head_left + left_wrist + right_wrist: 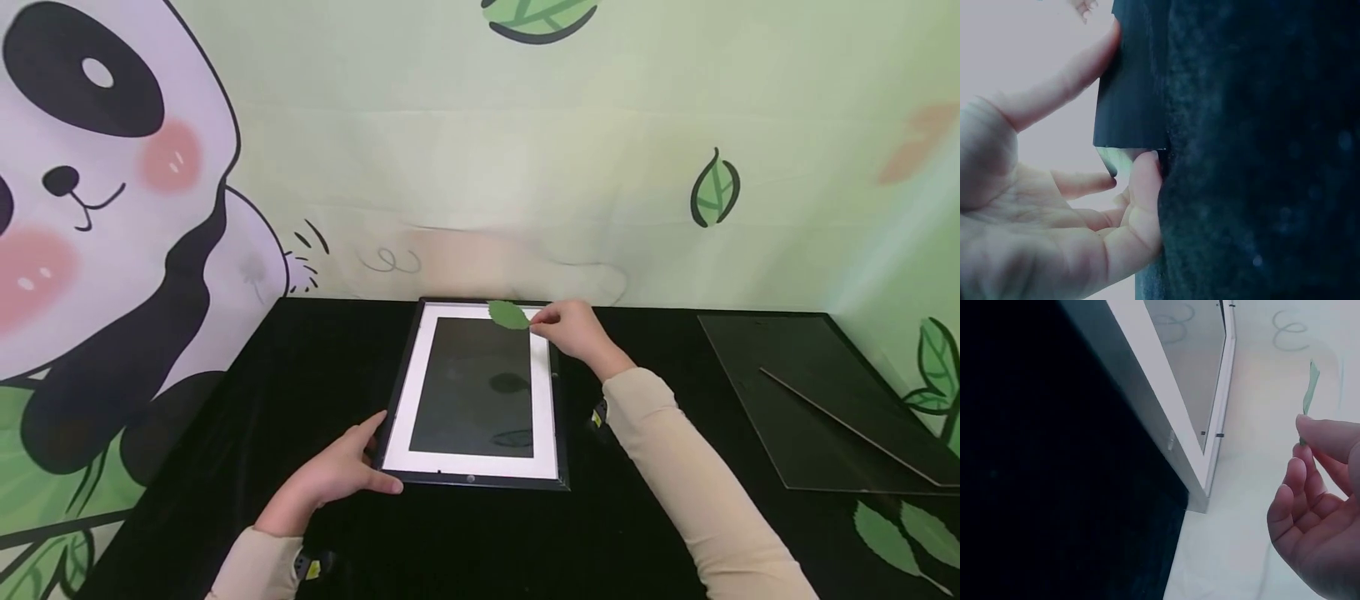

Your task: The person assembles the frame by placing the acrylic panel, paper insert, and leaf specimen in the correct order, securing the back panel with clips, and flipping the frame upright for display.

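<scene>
A picture frame [472,479] with a black rim, white mat and dark glossy centre lies on the black table. At its lower left corner is my left hand [337,468], thumb by the near edge and fingers along the left side. In the left wrist view, the thumb and fingers [1145,212] of that hand grip the dark frame edge [1132,75]. My right hand [573,332] pinches a green leaf [508,315] by its stem end between thumb and forefinger, above the frame's far end. Edge-on, the leaf [1311,387] looks thin in the right wrist view.
To the right lies a dark flat panel [757,417] with a thin rod [840,422] across it. Two more leaves [885,537] on a stem lie at the near right. A printed backdrop [480,175] with a panda [112,208] rises behind the table.
</scene>
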Demonstrator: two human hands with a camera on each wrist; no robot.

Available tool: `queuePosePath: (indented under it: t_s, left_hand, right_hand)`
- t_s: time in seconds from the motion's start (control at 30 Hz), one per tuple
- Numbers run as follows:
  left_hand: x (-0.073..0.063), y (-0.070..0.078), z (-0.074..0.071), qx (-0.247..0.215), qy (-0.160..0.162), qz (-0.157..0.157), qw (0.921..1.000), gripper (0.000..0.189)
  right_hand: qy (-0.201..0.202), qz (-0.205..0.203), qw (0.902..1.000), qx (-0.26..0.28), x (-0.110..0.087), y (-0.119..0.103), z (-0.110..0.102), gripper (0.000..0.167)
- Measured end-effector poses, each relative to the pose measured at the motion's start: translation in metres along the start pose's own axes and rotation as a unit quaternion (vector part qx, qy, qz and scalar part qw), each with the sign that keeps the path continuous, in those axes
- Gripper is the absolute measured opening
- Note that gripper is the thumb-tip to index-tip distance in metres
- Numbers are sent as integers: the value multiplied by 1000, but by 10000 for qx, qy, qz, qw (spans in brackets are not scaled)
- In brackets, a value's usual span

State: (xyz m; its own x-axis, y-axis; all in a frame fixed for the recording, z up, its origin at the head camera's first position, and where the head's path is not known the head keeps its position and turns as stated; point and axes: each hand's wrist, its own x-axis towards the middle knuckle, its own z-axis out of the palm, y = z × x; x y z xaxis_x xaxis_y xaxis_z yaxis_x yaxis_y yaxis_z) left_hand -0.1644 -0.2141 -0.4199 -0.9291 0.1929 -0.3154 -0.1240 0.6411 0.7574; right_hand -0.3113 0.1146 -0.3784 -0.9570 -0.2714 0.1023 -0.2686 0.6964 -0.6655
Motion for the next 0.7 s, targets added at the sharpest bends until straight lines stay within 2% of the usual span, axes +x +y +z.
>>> queuePosePath:
  t_s: [0.43, 0.7]
  left_hand:
    - [1, -2, 0, -14, 33, -50, 10000, 103]
    - [2, -1, 0, -56, 28, -72, 10000, 103]
  right_hand:
    - [-123, 641, 9979, -21, 24, -4, 18, 20]
    - [-285, 659, 9974, -16, 35, -7, 31, 18]
